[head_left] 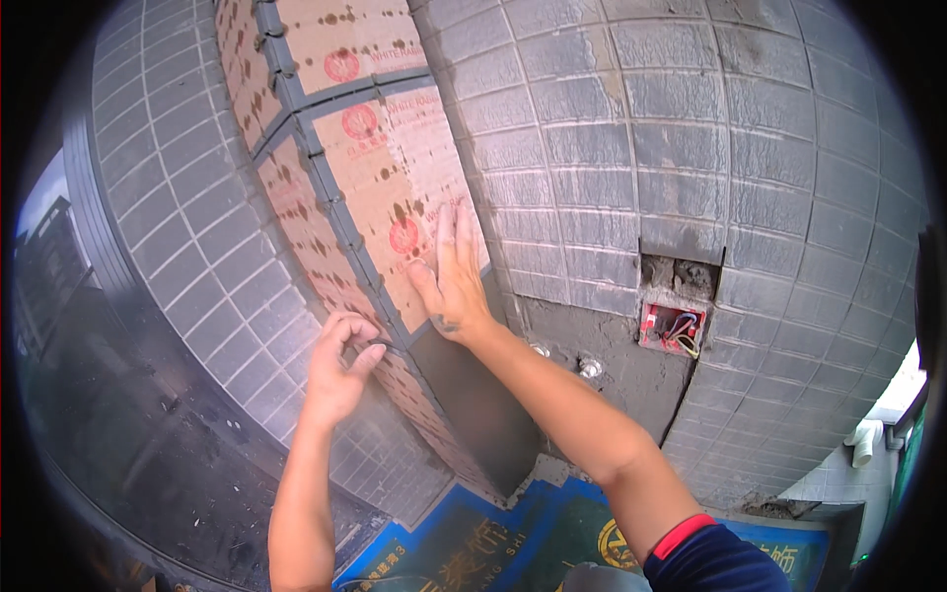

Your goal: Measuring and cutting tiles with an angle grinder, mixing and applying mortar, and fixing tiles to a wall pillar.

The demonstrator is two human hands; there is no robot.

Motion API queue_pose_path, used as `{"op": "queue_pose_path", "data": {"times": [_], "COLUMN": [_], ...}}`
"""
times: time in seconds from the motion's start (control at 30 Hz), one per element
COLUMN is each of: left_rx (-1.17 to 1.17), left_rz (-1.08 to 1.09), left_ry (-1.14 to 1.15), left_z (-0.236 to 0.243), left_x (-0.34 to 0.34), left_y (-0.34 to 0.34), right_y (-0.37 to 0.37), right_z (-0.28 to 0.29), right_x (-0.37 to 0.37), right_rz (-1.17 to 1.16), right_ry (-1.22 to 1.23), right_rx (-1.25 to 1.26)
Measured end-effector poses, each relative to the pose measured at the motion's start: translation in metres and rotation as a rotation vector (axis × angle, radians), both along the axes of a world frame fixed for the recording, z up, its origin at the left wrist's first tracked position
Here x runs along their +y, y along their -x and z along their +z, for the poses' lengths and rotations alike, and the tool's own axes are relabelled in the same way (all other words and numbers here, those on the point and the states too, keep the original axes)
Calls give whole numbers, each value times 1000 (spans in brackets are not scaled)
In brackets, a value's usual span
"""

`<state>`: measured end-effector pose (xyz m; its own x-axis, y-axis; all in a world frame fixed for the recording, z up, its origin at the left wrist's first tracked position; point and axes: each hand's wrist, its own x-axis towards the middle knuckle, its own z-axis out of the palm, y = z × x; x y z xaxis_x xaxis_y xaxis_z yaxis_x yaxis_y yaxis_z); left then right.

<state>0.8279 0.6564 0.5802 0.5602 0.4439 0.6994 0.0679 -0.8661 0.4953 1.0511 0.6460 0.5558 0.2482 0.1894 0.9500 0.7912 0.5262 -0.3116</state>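
Note:
My right hand [456, 281] lies flat, fingers spread, against a tan cardboard covering sheet [390, 148] with red print on the right face of a corner column. At the column's edge, my left hand [340, 363] has curled fingers, with thumb and forefinger close together. A small dark piece shows by its fingertips; what it is cannot be made out. Dark grey strips [340, 217] run down the corner and across between the sheets. Below the sheet under my right hand is a smooth dark grey panel [473, 405].
Grey tiled walls [681, 148] flank the column. To the right, a red electrical box [673, 328] with loose wires sits in bare cement, near a metal pipe fitting [590, 367]. A blue and green printed sheet [552, 503] covers the floor. Dark glass [128, 395] is at left.

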Motion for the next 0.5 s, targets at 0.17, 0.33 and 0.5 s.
{"op": "queue_pose_path", "data": {"times": [0.17, 0.33, 0.5], "left_rx": [91, 42, -190], "left_rz": [-42, -22, 147], "left_ry": [103, 132, -333], "left_z": [4, 20, 76], "left_x": [-2, -6, -14], "left_y": [-3, 18, -8], "right_y": [-1, -6, -23], "right_z": [-7, 14, 75], "right_x": [4, -7, -12], "right_rz": [-129, 25, -50], "right_ry": [98, 146, 103], "right_rx": [-6, -31, -93]}}
